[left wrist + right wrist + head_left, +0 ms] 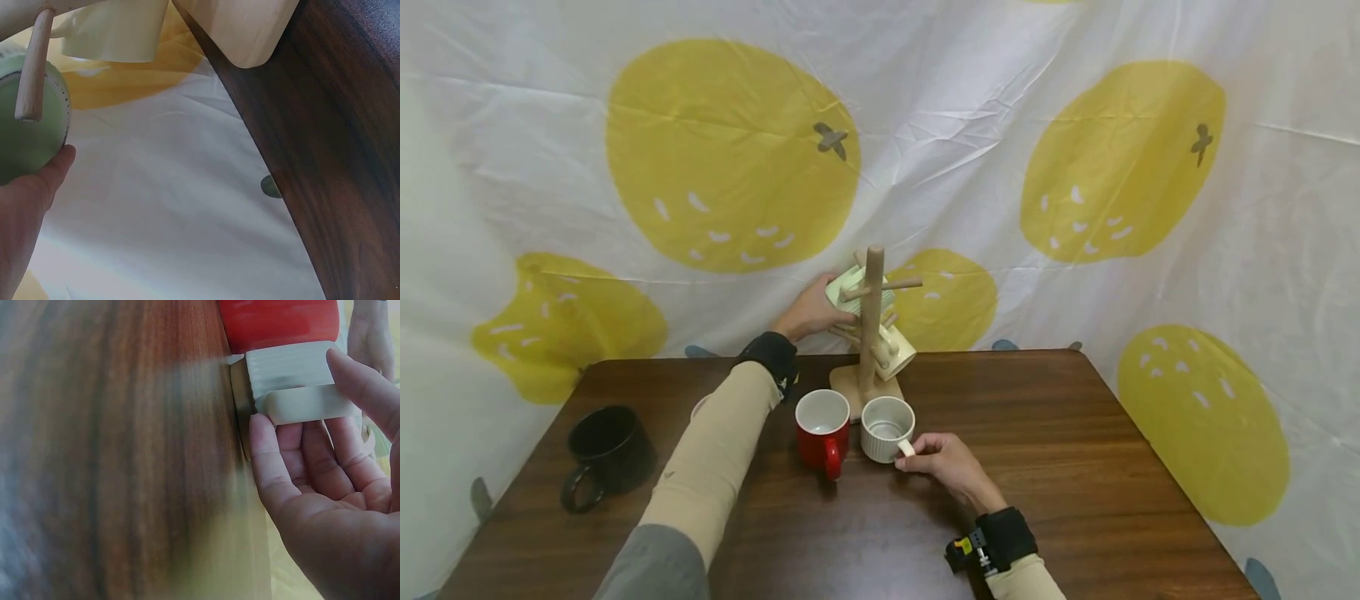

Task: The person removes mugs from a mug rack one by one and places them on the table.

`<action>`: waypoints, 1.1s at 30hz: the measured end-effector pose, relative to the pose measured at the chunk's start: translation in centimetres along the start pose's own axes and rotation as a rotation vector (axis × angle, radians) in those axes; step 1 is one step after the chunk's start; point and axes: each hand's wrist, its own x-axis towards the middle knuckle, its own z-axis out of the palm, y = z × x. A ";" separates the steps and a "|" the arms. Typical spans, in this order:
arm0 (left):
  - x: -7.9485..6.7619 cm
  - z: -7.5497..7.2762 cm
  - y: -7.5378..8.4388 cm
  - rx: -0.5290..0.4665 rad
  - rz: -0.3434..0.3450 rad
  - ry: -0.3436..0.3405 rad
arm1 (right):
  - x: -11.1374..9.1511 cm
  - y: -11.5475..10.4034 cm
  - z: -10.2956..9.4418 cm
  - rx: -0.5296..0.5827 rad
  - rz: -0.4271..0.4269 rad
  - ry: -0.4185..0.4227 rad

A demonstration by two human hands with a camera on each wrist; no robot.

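Observation:
At the wooden mug rack (871,325), my left hand (814,309) holds a light green ribbed mug (844,291) around its side. The left wrist view shows the thumb (57,169) against the green mug (19,134), beside a rack peg (34,81); the other fingers are hidden. In front of the rack's base stands a white ribbed mug (886,429), upright. My right hand (951,467) pinches its handle (309,404) between thumb and fingers. Left of the white mug, a red mug (822,433) stands with its handle toward me.
A cream mug (898,354) hangs tilted on a lower peg at the rack's right. On the left of the brown wooden table (1037,467) sits a black mug (612,450). A lemon-print cloth (940,192) hangs behind the table.

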 end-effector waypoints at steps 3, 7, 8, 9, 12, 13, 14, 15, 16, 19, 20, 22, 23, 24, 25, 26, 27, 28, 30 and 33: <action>0.0 0.0 0.0 0.030 -0.006 0.014 | 0.0 0.0 -0.1 0.002 -0.001 0.003; -0.1 0.0 0.2 0.053 -0.006 0.032 | 0.1 -0.1 -0.1 -0.003 -0.001 0.018; -0.1 0.0 0.2 0.052 -0.004 0.035 | 0.1 -0.1 -0.1 -0.005 0.001 0.025; -0.1 0.0 0.3 0.053 -0.001 0.039 | 0.1 -0.1 -0.1 -0.006 -0.003 0.028; -0.1 0.0 0.3 0.054 -0.001 0.051 | 0.2 -0.1 0.0 -0.006 -0.004 0.046; 0.0 0.0 0.2 0.060 -0.001 0.057 | 0.2 -0.1 0.1 -0.005 -0.007 0.049; 0.0 -0.1 0.2 0.066 -0.002 0.064 | 0.2 -0.1 0.1 -0.005 -0.009 0.052; 0.0 -0.1 0.2 0.074 -0.004 0.070 | 0.2 -0.1 0.2 -0.004 -0.012 0.055; 0.0 -0.2 0.2 0.081 -0.005 0.074 | 0.3 -0.1 0.2 -0.004 -0.011 0.060; 0.1 -0.4 0.2 0.102 -0.002 0.086 | 0.3 -0.1 0.4 -0.003 -0.015 0.069; 0.2 -0.4 0.2 0.107 -0.001 0.090 | 0.3 -0.1 0.4 -0.002 -0.017 0.071; 0.2 -0.6 0.2 0.118 0.001 0.105 | 0.4 -0.1 0.5 -0.002 -0.019 0.074; 0.2 -0.7 0.2 0.124 0.001 0.113 | 0.4 -0.1 0.5 -0.001 -0.020 0.074; 0.2 -0.8 0.2 0.127 0.001 0.120 | 0.5 -0.1 0.6 0.000 -0.020 0.073; 0.2 -0.9 0.2 0.132 0.003 0.129 | 0.6 0.0 0.6 0.001 -0.023 0.071; 0.2 -1.0 0.3 0.137 0.000 0.137 | 0.6 0.0 0.6 0.003 -0.021 0.069; 0.2 -1.1 0.3 0.139 -0.002 0.141 | 0.6 0.0 0.7 0.005 -0.019 0.069; 0.2 -1.2 0.4 0.146 0.000 0.144 | 0.7 0.0 0.7 0.007 -0.019 0.067; 0.3 -1.3 0.5 0.151 0.003 0.153 | 0.8 0.0 0.7 0.006 -0.016 0.071; 0.3 -1.6 0.6 0.169 0.003 0.170 | 0.8 0.0 0.7 -0.002 -0.010 0.081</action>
